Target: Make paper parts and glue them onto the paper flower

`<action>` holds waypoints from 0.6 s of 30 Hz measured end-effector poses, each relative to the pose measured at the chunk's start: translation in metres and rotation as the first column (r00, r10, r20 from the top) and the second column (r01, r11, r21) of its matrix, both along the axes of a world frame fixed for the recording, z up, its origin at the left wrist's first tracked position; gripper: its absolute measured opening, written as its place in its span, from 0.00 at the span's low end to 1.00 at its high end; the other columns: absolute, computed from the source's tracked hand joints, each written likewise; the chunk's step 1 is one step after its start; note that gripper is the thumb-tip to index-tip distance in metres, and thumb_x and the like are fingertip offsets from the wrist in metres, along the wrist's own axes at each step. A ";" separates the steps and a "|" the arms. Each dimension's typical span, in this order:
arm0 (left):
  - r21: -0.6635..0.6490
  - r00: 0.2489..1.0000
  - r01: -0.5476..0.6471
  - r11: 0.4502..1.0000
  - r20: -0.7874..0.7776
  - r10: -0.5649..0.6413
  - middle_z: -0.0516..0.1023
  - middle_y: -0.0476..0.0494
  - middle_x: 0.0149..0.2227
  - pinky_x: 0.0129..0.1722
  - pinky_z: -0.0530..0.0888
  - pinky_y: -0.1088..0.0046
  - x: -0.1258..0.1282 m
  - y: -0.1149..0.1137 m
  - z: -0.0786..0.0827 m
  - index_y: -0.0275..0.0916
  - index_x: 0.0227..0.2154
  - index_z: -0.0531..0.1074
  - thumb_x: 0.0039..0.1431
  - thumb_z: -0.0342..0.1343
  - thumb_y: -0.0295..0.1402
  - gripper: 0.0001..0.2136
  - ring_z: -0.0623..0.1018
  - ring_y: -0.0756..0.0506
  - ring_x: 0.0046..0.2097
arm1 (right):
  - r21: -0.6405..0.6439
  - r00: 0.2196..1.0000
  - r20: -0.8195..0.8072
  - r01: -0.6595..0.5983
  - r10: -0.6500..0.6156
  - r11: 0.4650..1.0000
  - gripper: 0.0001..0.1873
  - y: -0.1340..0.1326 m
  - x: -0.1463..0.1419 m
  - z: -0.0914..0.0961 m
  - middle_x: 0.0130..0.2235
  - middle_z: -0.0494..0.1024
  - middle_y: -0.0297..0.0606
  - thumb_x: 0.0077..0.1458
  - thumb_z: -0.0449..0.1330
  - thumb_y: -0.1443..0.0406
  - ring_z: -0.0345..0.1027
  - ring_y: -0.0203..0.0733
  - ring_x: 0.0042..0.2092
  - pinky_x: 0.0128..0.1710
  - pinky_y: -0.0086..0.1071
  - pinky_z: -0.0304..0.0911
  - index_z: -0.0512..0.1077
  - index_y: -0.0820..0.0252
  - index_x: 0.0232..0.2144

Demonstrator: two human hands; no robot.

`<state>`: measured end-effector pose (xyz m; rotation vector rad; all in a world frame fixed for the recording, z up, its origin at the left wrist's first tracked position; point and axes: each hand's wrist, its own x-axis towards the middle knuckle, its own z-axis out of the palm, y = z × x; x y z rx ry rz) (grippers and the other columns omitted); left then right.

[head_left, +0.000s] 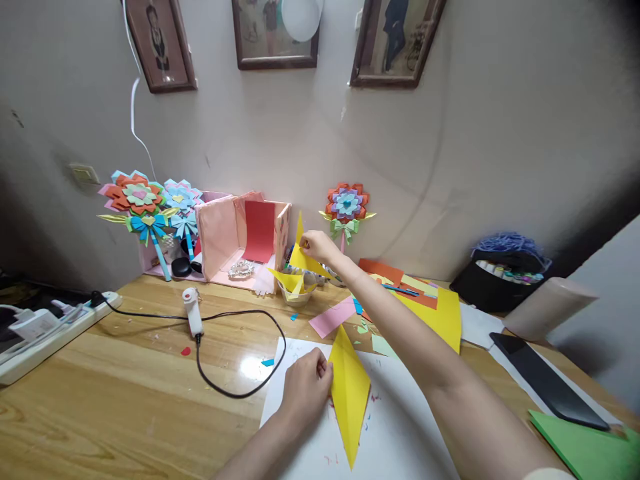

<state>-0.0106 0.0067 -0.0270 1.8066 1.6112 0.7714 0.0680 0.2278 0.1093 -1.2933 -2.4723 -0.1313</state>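
Left hand point(303, 390) holds fold point(351, 393); right hand point(318, 247) pinches piece point(300, 260)

A paper-craft corner in a home room.
Framed pictures point(160, 43) hang on the plain wall; the wooden tabletop point(100, 373) carries paper flowers point(140, 200), loose coloured paper sheets point(430, 307), a corded glue gun point(191, 310) and a case of markers point(505, 277).

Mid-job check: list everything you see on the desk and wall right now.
folded paper: 1, yellow, on white sheet
white sheet: 1, white, desk front
bowl: 1, clear, back centre
paper flowers: 3, multicoloured, by wall
box: 1, pink, back
glue gun: 1, white, left of centre
power strip: 1, white, far left
loose sheets: several, mixed colours, right
picture frames: 3, brown, wall
left hand: 1, on folded paper's edge
right hand: 1, pinching yellow piece over bowl
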 end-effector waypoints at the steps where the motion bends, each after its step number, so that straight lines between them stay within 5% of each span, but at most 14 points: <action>1: -0.005 1.000 0.002 1.000 0.004 -0.002 0.72 0.52 0.24 0.25 0.56 0.76 0.000 0.000 0.000 0.40 0.23 0.62 0.56 0.44 0.35 0.09 0.69 0.50 0.27 | 0.006 0.999 0.043 -0.017 0.017 1.000 0.14 -0.003 -0.003 0.006 0.41 0.75 0.46 0.50 0.52 0.76 0.69 0.43 0.44 0.41 0.28 0.60 0.74 0.65 0.37; 6: 0.012 1.000 0.008 1.000 0.006 -0.008 0.72 0.52 0.24 0.25 0.56 0.76 0.000 0.000 0.002 0.40 0.23 0.63 0.56 0.44 0.36 0.10 0.69 0.50 0.27 | -0.058 0.965 0.249 -0.072 0.084 0.996 0.12 -0.018 -0.031 -0.003 0.39 0.75 0.54 0.51 0.52 0.77 0.69 0.50 0.45 0.41 0.33 0.60 0.74 0.69 0.34; 12: 0.014 1.000 0.005 1.000 0.028 -0.005 0.72 0.53 0.23 0.25 0.56 0.76 0.000 0.000 0.000 0.40 0.23 0.63 0.56 0.44 0.36 0.10 0.69 0.51 0.26 | -0.216 0.922 0.370 -0.035 0.115 0.976 0.09 -0.018 -0.047 -0.037 0.40 0.75 0.45 0.56 0.56 0.67 0.69 0.44 0.43 0.42 0.35 0.64 0.72 0.65 0.38; 18: 0.026 0.999 -0.001 1.000 0.034 0.000 0.71 0.52 0.23 0.25 0.57 0.76 0.000 0.001 -0.002 0.40 0.23 0.63 0.55 0.45 0.34 0.08 0.69 0.50 0.27 | -0.346 0.923 0.340 -0.055 0.180 0.937 0.11 -0.005 -0.039 -0.046 0.41 0.73 0.39 0.56 0.56 0.62 0.68 0.40 0.40 0.39 0.34 0.65 0.70 0.63 0.40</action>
